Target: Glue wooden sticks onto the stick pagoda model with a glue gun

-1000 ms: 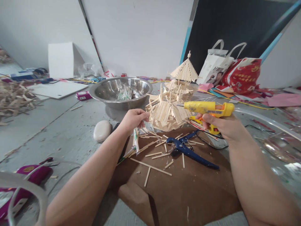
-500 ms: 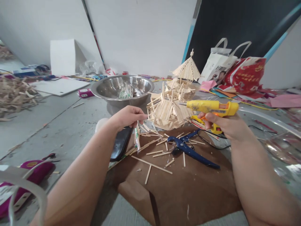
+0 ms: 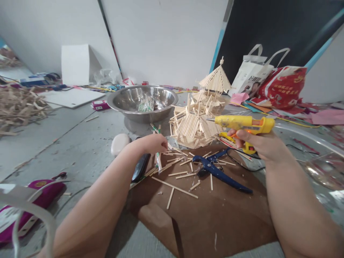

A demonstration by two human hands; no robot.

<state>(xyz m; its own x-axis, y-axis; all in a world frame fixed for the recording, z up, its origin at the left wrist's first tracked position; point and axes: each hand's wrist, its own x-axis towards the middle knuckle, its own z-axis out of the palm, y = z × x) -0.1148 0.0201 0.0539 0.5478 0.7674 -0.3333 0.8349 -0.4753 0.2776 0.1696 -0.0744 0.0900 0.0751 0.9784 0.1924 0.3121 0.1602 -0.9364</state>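
While the right hand (image 3: 258, 145) grips the glue gun (image 3: 245, 125), nozzle pointing left at the stick house (image 3: 195, 123), the nearer left hand (image 3: 154, 143) pinches sticks (image 3: 158, 157) (held roughly upright) just beside it.

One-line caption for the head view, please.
Right hand holds a yellow glue gun beside a stick model house; left hand reaches among loose sticks.
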